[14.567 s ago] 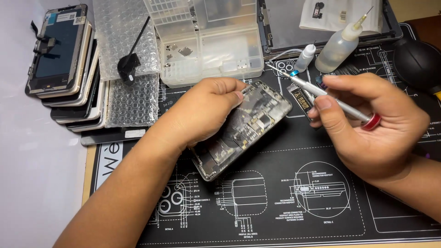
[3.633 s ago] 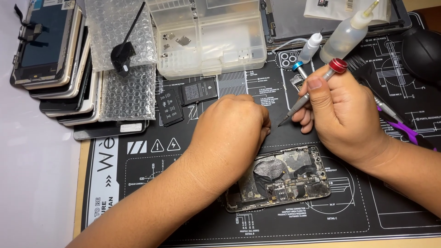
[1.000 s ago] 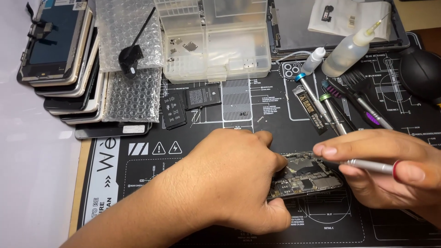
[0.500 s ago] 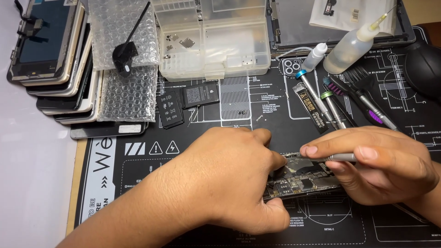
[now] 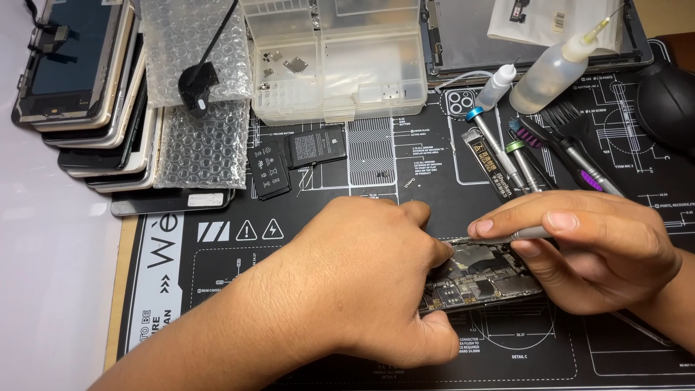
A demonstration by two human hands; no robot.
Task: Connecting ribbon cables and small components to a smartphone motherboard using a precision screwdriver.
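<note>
An opened phone (image 5: 483, 279) with its circuit boards and metal shields bare lies on the black repair mat (image 5: 217, 289), low in the middle. My left hand (image 5: 369, 279) covers and grips the phone's left end. My right hand (image 5: 590, 250) pinches a slim silver screwdriver (image 5: 517, 234) held nearly flat, its tip down at the phone's upper left part next to my left fingertips. Most of the phone's left half is hidden under my left hand.
A clear parts box (image 5: 337, 61) stands at the back. Left of it lie bubble wrap (image 5: 195, 87) and a stack of phone screens (image 5: 79, 94). Two black battery-like parts (image 5: 293, 156), spare screwdrivers (image 5: 507, 163), a brush (image 5: 572, 145), two squeeze bottles (image 5: 557, 65) and a black blower (image 5: 670, 98) crowd the right back.
My right hand has slid left over the phone, bringing the screwdriver tip against its upper left part. My left hand keeps its hold on the phone.
</note>
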